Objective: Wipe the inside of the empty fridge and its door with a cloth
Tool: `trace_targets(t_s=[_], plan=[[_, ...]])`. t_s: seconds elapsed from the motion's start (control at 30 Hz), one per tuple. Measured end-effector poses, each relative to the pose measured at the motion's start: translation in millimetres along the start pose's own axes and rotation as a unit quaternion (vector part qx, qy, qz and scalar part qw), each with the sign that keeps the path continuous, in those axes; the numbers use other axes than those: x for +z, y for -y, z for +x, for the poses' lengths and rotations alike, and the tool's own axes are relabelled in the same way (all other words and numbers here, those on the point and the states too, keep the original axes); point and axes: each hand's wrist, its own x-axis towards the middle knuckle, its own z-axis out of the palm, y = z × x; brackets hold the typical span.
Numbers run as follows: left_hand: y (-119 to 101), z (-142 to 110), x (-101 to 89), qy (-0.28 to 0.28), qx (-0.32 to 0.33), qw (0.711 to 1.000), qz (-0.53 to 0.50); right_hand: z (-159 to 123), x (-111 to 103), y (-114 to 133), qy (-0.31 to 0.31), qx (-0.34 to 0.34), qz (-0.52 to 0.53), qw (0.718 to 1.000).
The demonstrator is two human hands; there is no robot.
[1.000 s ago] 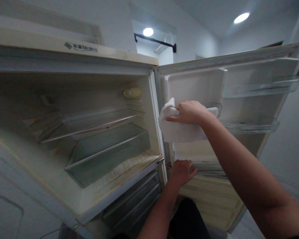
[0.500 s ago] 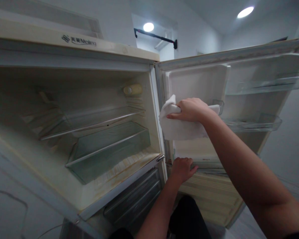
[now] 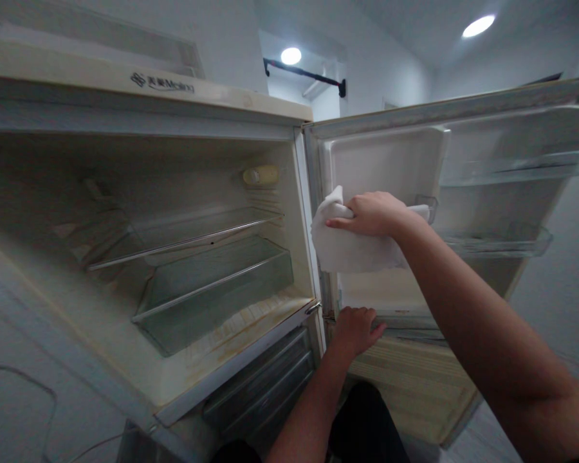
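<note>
A white cloth [image 3: 354, 251] is bunched in my right hand [image 3: 379, 212], with its lower part hanging against the inner side of the open refrigerator door [image 3: 386, 151]. My right fingers are closed round the cloth near the hinge side. Lower down, my left hand [image 3: 354, 329] grips the bottom of the same door by its lowest door shelf [image 3: 410, 319], fingers curled over and thumb pointing right. The fingertips of this hand are partly hidden.
To the left, the open refrigerator compartment holds a glass shelf [image 3: 188, 241] and a clear drawer [image 3: 222, 305] above a stained floor [image 3: 241, 331]. Clear door racks [image 3: 502, 241] jut out at right. A lower door [image 3: 415, 386] stands open beside my knees.
The view has shifted slightly, so everything sits a little to the right. My hands keep nearly the same places on the door, and the cloth stays in my right hand.
</note>
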Motion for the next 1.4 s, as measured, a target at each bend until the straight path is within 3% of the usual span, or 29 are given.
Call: trace_targets(t_s=[0.27,0.5,0.67,0.77,0.83,0.9,1.0,1.13,1.27,1.4], plan=[[3.6,-1.1,3.2,-0.01,0.005,1.0,-0.002,-0.7,0.7,1.1,-0.004,-0.012,0.005,1.0],[2.7,-1.1,0.0,-0.006,0.009,1.0,0.002,-4.7,4.3,9.6,-0.098,0.082,0.028,0.991],[1.5,-0.8,-3.3,-0.006,0.01,1.0,0.002,4.5,4.2,3.6,-0.137,0.119,0.105,0.978],[1.3,-0.8,-5.3,-0.002,0.014,1.0,0.003,9.5,1.6,1.6,-0.27,0.11,0.162,0.943],[1.2,-0.8,-6.5,0.002,0.013,1.0,0.004,12.1,0.0,4.7,-0.346,0.064,0.152,0.924],[1.4,-1.4,-7.7,0.005,0.01,1.0,0.004,15.4,-1.0,10.0,-0.306,0.017,0.113,0.945],[2.9,-3.9,-9.8,0.006,0.012,1.0,-0.001,20.3,-2.6,14.5,-0.126,0.004,0.085,0.988],[7.3,-10.1,-12.1,-0.003,0.023,1.0,0.0,17.5,-7.4,4.0,0.026,-0.052,0.096,0.994],[14.5,-17.5,-13.5,-0.011,0.039,0.999,-0.002,0.5,-12.2,-19.0,0.11,-0.086,0.054,0.989],[22.5,-24.2,-16.6,-0.001,0.06,0.998,-0.01,-22.8,-15.7,-36.5,0.123,-0.034,-0.014,0.992]])
